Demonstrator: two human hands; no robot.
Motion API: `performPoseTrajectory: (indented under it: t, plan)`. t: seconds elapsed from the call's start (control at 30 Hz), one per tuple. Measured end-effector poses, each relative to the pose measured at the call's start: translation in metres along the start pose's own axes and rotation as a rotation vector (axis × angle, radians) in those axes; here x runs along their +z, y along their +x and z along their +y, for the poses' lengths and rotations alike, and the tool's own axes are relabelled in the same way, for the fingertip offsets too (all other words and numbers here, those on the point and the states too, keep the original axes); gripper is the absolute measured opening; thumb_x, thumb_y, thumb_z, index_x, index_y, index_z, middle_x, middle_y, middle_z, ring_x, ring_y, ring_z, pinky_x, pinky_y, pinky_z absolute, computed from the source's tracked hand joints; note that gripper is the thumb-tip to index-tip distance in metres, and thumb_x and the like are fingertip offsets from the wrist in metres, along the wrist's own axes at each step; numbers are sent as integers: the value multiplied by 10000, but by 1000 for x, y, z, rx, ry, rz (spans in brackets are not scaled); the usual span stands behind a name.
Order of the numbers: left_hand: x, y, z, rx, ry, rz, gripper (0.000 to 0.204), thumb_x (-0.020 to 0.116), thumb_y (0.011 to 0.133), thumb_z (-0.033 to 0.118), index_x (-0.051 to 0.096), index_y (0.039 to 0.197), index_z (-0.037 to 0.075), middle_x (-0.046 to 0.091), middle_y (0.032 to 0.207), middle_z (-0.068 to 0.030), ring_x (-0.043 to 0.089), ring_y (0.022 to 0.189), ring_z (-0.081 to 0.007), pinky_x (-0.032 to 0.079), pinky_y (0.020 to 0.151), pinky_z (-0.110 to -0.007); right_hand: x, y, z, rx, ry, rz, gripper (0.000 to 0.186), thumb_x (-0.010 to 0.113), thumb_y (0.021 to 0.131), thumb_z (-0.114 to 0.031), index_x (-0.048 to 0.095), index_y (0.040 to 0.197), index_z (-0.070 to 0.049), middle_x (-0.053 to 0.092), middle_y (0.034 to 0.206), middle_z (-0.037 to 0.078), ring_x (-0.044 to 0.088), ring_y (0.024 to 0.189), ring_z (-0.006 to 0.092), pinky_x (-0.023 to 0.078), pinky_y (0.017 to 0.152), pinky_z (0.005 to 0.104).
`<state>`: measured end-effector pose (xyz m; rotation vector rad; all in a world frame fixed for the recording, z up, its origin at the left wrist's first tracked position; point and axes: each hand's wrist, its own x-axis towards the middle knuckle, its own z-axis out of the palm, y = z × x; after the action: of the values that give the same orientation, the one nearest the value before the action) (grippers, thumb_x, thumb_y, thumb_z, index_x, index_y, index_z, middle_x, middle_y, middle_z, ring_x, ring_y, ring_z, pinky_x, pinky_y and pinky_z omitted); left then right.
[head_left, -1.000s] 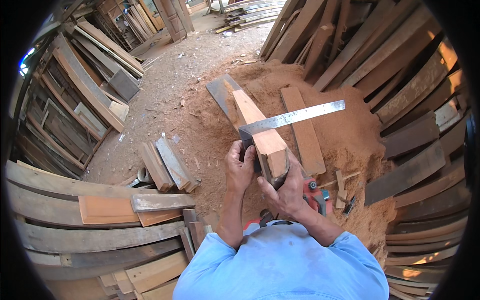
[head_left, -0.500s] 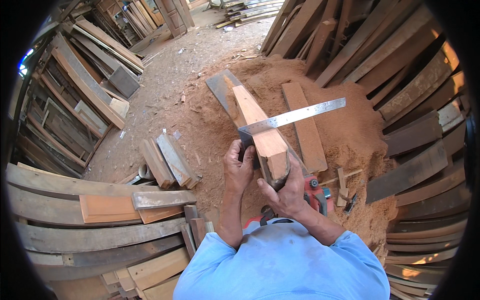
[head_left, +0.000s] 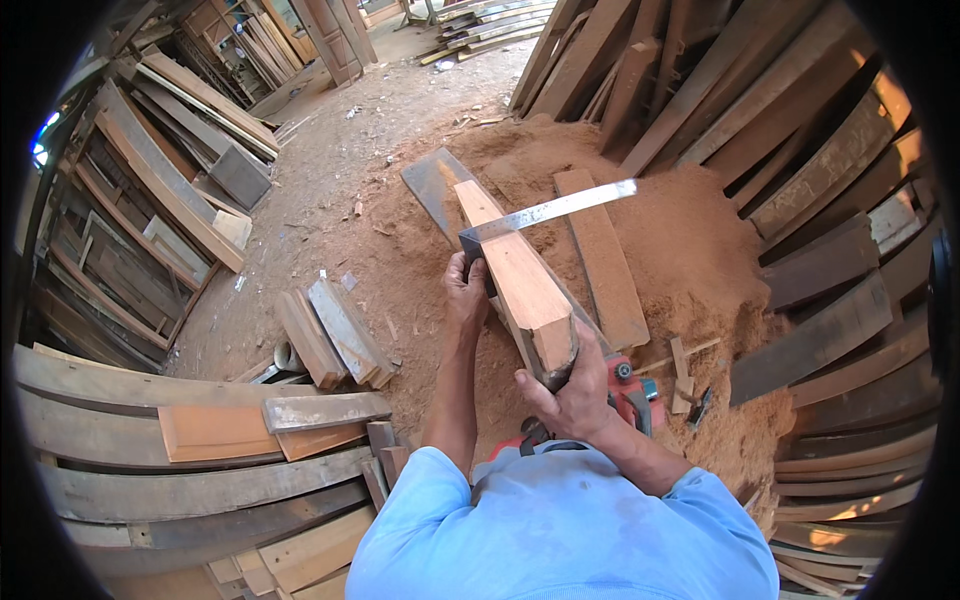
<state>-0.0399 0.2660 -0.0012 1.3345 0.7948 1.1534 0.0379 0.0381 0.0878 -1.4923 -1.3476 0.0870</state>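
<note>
A thick wooden beam point(head_left: 525, 285) with a pale planed top points away from me. My right hand point(head_left: 578, 388) is closed round its near end, thumb on the left side and fingers on the right. Farther along, my left hand point(head_left: 466, 285) grips the dark stock of a try square point(head_left: 560, 207) against the beam's left side. The square's steel blade lies across the beam's top and sticks out past its right edge. Behind the beam's far end a wide grey-brown board point(head_left: 432, 190) shows.
A sawdust-covered plank point(head_left: 603, 262) lies right of the beam. Close to me sit a red power tool point(head_left: 630, 385) and a hammer point(head_left: 700, 408). Short wood blocks point(head_left: 345, 325) are at left. Boards lean on the right point(head_left: 810, 345) and are stacked on the left point(head_left: 200, 480).
My left hand has slid the try square away from me along the beam, toward its far end. My right hand keeps its grip on the near end.
</note>
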Motion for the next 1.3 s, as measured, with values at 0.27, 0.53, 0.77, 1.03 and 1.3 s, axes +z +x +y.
performPoseTrajectory:
  t: [0.27, 0.53, 0.77, 1.03, 1.3]
  plan:
    - [3, 2, -2, 96, 143, -23, 194, 607, 1047, 178, 644, 1135, 10, 708, 999, -22, 609, 888, -82, 526, 803, -284, -8, 1, 6, -17, 8, 6, 899, 857, 774, -267, 362, 1434, 92, 530, 1315, 309, 577, 1191, 449, 467, 1023, 493]
    - [11, -4, 5, 30, 148, -30, 172, 613, 1045, 175, 640, 1112, 19, 699, 999, -21, 607, 896, -86, 523, 796, -279, -23, 5, -1, 72, -4, -50, 900, 858, 775, -263, 355, 1435, 85, 551, 1293, 310, 602, 1182, 443, 491, 996, 486]
    - [10, 3, -5, 168, 169, 11, 133, 595, 1049, 172, 602, 1065, 40, 654, 922, -10, 600, 805, -82, 529, 722, -275, -66, 47, -6, 381, -23, -197, 754, 801, 796, -231, 421, 1383, 49, 676, 1039, 287, 695, 991, 424, 545, 898, 460]
    - [14, -40, 93, 178, -168, -180, 502, 695, 985, 329, 424, 1339, 99, 608, 1140, -73, 571, 767, -90, 515, 647, -270, -185, 70, -41, 164, -210, -158, 643, 835, 693, -161, 578, 1247, 40, 702, 1016, 240, 717, 959, 377, 543, 858, 406]
    - [57, -69, 144, 651, 487, -750, 1041, 924, 675, 456, 413, 1480, 39, 447, 1426, -226, 494, 1321, -373, 433, 1093, -488, -253, 110, -109, -317, -171, -405, 698, 890, 648, -309, 634, 1198, 38, 717, 1049, 198, 731, 1006, 345, 565, 859, 389]
